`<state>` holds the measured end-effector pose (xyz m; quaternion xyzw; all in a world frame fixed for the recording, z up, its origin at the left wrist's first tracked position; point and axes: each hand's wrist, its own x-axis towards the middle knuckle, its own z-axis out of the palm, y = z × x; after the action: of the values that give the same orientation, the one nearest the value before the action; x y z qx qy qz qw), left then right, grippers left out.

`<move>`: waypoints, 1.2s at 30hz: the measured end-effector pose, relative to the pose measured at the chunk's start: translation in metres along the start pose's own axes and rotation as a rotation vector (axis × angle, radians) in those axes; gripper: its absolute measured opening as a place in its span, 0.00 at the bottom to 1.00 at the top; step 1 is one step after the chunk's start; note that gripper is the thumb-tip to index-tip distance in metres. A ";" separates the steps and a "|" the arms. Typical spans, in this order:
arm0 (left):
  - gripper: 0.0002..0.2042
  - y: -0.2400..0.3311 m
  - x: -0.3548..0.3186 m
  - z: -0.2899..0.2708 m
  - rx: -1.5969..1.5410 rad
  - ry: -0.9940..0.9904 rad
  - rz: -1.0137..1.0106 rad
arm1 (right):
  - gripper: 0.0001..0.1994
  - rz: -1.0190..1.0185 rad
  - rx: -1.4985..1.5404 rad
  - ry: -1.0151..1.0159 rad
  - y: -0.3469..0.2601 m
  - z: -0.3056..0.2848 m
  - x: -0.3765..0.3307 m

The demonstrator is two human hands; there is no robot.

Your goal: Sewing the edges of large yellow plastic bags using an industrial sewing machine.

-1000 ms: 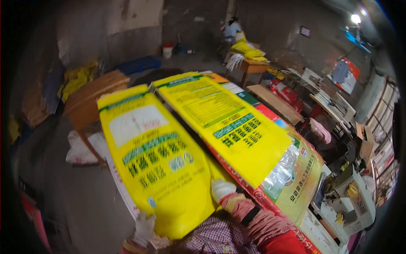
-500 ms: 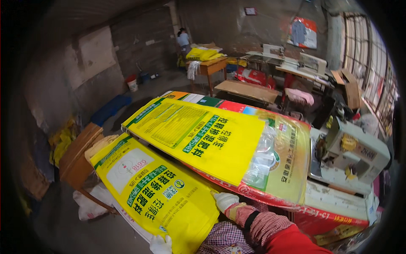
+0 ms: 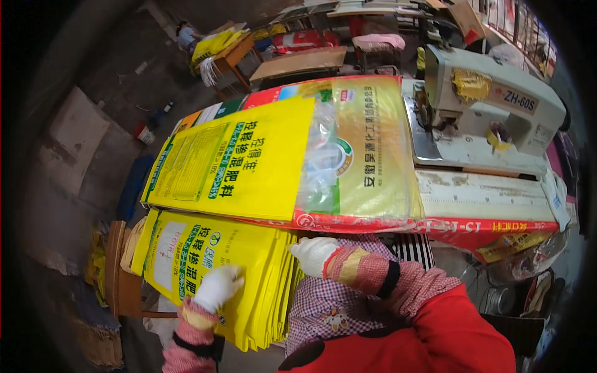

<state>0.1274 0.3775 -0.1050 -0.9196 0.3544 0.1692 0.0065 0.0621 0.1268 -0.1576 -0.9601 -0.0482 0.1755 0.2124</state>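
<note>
A stack of yellow printed woven sacks (image 3: 258,267) lies close in front of me, its near right edges fanned out. My left hand (image 3: 217,289), in a white glove, is over the top sack with its fingers apart and nothing visible in them. Along the stack's right edge is my right hand (image 3: 316,255), also white-gloved. Its fingers are pressed together at the sack edge and look pinched on it, though the fingertips are partly hidden. Beyond the stack, another yellow sack (image 3: 249,155) lies flat on the table covering.
A sewing machine (image 3: 491,93) stands at the right on its table. Clear and gold printed sheeting (image 3: 379,149) covers the table beside it. A wooden bench (image 3: 298,65) stands farther back. A person (image 3: 185,36) is by a far table (image 3: 233,55) with yellow sacks.
My view has turned right and down. My left hand has moved up from the near sack edge to over the stack. The layered sack edges now show beside my right hand.
</note>
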 end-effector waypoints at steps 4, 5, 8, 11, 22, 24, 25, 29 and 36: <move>0.08 0.065 0.093 -0.034 -0.124 0.190 0.300 | 0.22 -0.088 0.016 -0.157 0.001 -0.019 -0.020; 0.10 0.077 0.112 -0.034 -0.159 0.289 0.368 | 0.22 -0.127 0.002 -0.177 0.003 -0.020 -0.023; 0.12 0.105 0.164 -0.029 -0.201 0.510 0.507 | 0.22 -0.144 0.020 -0.192 0.008 -0.037 -0.040; 0.12 0.110 0.193 -0.025 -0.167 0.595 0.513 | 0.20 -0.206 0.174 -0.021 0.016 -0.049 -0.051; 0.03 0.096 0.127 -0.055 -0.101 0.466 0.711 | 0.15 0.262 1.557 0.537 0.065 -0.059 -0.024; 0.02 0.099 0.121 -0.056 -0.023 0.485 0.725 | 0.17 0.327 1.539 0.542 0.053 -0.070 -0.023; 0.02 0.101 0.117 -0.057 0.067 0.504 0.740 | 0.17 0.379 1.558 0.475 0.045 -0.078 -0.023; 0.02 0.105 0.118 -0.055 0.156 0.550 0.823 | 0.14 0.424 1.556 0.374 0.060 -0.074 0.001; 0.15 0.099 0.133 -0.049 -0.588 0.408 0.288 | 0.17 0.306 1.344 0.459 0.046 -0.076 0.032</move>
<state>0.1695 0.2108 -0.0905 -0.8379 0.4101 0.0762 -0.3519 0.1200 0.0608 -0.1229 -0.6309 0.2507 -0.0107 0.7342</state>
